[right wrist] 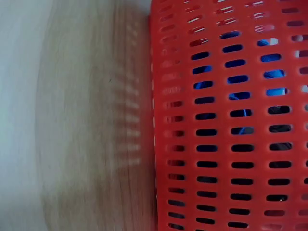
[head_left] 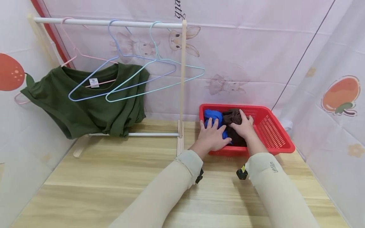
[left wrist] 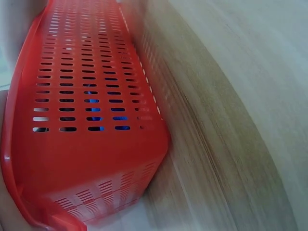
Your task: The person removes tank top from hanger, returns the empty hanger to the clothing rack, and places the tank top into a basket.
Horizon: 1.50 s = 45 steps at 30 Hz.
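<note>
In the head view, a red plastic basket (head_left: 280, 134) holds a bundled blue cloth (head_left: 212, 114) at its left and a bundled dark brown cloth (head_left: 232, 117) beside it. My left hand (head_left: 212, 137) rests on the blue cloth with its fingers spread. The right hand (head_left: 243, 126) grips the brown cloth between thumb and fingers. Both wrist views look at the basket's slotted outer wall (left wrist: 91, 159), and blue shows through the slots (right wrist: 236, 79). Most of both cloths' lower parts are hidden inside the basket.
Left of the basket stands a rack with a white rail (head_left: 94, 22) and wooden posts (head_left: 182, 79). A dark green shirt (head_left: 94, 110) hangs there on a pink hanger (head_left: 67, 38). Blue (head_left: 114, 39) and mint (head_left: 155, 41) hangers bear nothing. Printed curtains (head_left: 256, 63) border the wooden table (head_left: 114, 183).
</note>
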Motion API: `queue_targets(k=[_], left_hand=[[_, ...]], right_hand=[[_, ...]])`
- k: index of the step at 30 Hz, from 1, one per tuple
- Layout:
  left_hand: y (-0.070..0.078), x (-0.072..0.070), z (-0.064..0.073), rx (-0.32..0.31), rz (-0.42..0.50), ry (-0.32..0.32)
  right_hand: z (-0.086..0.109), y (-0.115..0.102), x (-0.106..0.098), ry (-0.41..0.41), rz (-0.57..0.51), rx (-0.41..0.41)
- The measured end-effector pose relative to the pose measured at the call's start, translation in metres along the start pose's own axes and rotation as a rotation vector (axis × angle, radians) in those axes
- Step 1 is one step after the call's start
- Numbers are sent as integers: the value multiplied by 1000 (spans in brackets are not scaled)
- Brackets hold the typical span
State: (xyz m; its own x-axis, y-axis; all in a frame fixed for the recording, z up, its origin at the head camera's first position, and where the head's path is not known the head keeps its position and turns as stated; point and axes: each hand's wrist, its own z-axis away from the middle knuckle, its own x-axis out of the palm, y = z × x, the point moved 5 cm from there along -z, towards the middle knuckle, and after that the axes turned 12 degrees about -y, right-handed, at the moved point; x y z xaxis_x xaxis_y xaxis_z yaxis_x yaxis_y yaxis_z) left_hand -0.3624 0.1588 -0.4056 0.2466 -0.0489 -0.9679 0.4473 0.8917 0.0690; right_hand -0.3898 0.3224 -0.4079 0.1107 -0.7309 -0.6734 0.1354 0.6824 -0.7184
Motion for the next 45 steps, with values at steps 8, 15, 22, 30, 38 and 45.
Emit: queue_targets(k=[8, 15, 22, 30, 38, 45], left_hand=[[-2, 1, -1, 3, 5, -11], [-6, -1, 0, 14, -8, -1], [-5, 2, 0, 11, 1, -12], [-1, 1, 1, 26, 22, -28], [-2, -1, 1, 25, 11, -16], [-2, -1, 0, 34, 13, -14]], right_hand=[[-3, -6, 9, -92, 105, -38], [-12, -6, 19, -279, 281, 16], [-14, 0, 25, -399, 354, 103], [-10, 4, 27, -443, 427, 210], [-14, 6, 26, -425, 398, 219], [-14, 7, 24, -427, 395, 206]])
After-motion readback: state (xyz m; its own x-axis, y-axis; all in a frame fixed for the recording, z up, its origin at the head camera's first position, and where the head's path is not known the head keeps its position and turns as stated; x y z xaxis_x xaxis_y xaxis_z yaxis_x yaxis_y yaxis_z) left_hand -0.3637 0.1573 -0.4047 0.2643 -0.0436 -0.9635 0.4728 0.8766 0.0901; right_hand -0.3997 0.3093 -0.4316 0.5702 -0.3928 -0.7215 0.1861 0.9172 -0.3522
